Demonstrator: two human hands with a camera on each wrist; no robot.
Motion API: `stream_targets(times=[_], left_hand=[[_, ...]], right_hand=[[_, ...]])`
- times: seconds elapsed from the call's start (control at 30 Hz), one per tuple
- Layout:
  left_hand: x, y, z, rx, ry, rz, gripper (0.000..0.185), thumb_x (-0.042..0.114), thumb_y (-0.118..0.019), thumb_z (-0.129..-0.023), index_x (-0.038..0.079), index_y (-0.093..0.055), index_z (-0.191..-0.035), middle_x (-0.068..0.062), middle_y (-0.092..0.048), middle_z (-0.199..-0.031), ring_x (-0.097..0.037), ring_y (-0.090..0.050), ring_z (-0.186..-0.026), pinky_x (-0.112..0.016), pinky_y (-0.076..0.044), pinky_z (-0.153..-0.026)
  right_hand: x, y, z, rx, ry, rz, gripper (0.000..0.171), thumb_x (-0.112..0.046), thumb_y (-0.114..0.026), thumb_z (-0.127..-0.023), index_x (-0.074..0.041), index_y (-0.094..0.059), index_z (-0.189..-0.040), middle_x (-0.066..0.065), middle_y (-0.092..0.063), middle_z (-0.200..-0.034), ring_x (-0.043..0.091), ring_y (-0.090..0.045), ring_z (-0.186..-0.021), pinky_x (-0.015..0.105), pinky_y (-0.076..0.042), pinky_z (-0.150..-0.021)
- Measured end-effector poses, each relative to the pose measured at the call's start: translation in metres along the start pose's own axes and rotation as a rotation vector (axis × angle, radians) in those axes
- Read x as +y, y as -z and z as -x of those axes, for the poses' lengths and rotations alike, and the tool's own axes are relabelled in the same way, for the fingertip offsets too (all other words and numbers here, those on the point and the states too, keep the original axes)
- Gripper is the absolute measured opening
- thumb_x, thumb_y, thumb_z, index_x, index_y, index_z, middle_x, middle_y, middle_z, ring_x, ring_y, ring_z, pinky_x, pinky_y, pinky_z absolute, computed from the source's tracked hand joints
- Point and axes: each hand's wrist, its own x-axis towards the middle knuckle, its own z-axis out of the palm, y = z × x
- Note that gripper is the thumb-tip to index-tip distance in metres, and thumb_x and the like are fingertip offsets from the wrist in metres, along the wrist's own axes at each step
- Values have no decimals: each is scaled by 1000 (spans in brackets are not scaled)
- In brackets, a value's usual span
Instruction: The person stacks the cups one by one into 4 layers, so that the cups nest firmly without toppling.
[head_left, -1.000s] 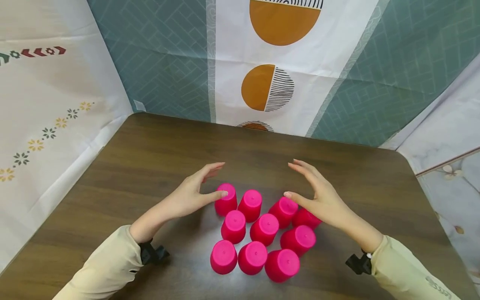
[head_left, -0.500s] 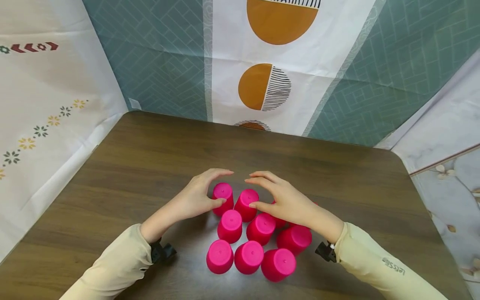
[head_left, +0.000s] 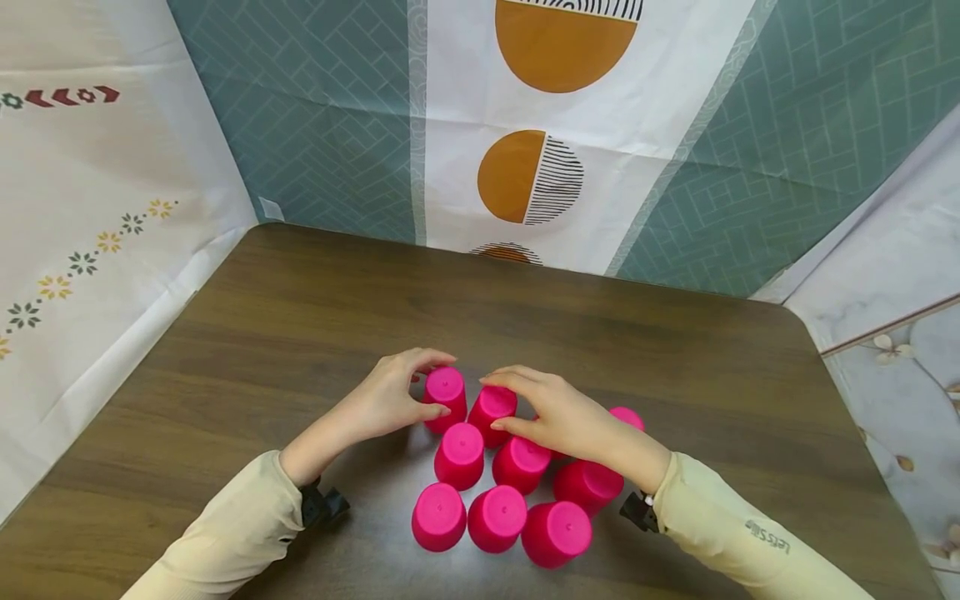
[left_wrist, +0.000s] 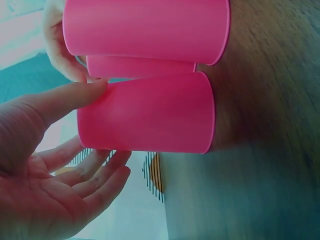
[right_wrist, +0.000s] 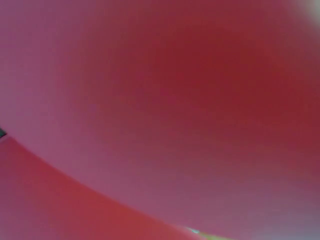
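here, both hands point(head_left: 392, 396) point(head_left: 555, 412), curved part-open, each pinch a smooth, bright pink, tapered, upside-down cup point(head_left: 446, 388) point(head_left: 495, 404).

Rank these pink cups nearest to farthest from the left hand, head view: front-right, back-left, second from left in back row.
1. Back-left cup: between thumb and fingers of the left hand.
2. Second back-row cup: just right of it, by the right hand.
3. Front-right cup: right end of the front row.

The right sleeve point(head_left: 738, 529) reads "Lets", its remaining letters unclear.
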Motion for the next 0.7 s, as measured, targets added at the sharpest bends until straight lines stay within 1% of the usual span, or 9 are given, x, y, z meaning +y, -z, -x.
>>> stream_targets(times=[0.2,0.4,0.53,0.7], left_hand=[[-5,0,-2,17,-16,-11,56,15,-81,-69,7,-59,-119,-9,-61,-110,-24,-59,-96,-43,-53,-80],[-8,1,-8,47,-56,-33,55,17,-81,-70,7,-59,-119,-8,-61,-109,-23,-59,-96,-43,-53,-79],[-9,3,-15,81,-55,-31,54,16,-81,-70,7,-58,-118,-9,-61,-110,-25,-59,-96,-44,-53,-79],[-11,6,-29,112,-46,-30,53,16,-80,-70,5,-59,-118,-11,-61,-111,-26,-58,-96,-44,-53,-80]], right_hand=[[0,-2,-3,4,-8,-12,56,-21,-77,-76,-12,-56,-127,3,-57,-123,19,-56,-113,34,-53,-83],[-3,-3,-3,37,-29,-2,54,-20,-78,-75,-9,-59,-124,4,-60,-119,20,-59,-109,34,-54,-81],[-6,-3,-3,37,-35,20,53,-20,-78,-76,-9,-58,-124,5,-60,-118,20,-59,-106,32,-54,-82],[-7,-2,-4,35,-40,39,54,-21,-79,-75,-9,-58,-124,5,-61,-117,20,-60,-104,30,-54,-81]])
